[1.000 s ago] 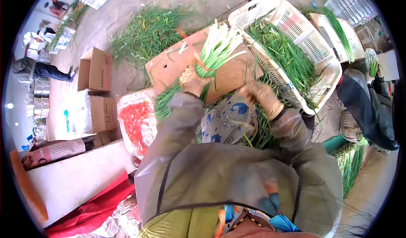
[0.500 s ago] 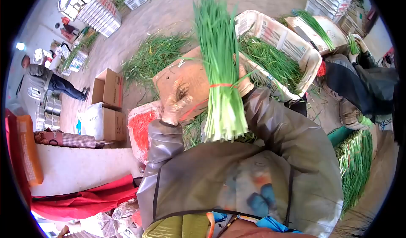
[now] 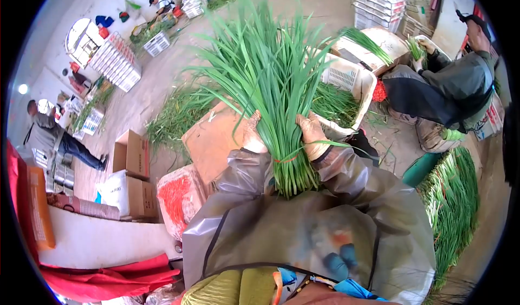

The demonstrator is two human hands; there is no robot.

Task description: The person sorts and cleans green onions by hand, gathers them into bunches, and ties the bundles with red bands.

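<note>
A bunch of green chives (image 3: pixel 281 104) stands upright in front of me, its leaf tips fanned out at the top and its pale cut ends low against my apron. A thin red band (image 3: pixel 285 159) circles it near the base. My left hand (image 3: pixel 253 134), in a thin translucent glove, is closed round the bunch's left side above the band. On the opposite side my right hand (image 3: pixel 312 134) grips it at about the same height. Some of the fingers are hidden behind the leaves.
Below the bunch lies a brown board (image 3: pixel 208 142); red bands fill a bag (image 3: pixel 176 199) on the left. A white crate (image 3: pixel 368 91) holds loose chives. Tied bunches (image 3: pixel 452 213) are piled at right. A co-worker (image 3: pixel 449 88) sits at right, holding greens.
My left hand, earlier apart from the bunch, now grips it together with the right. The bunch has come lower and its leaves have spread wide. The camera view has shifted.
</note>
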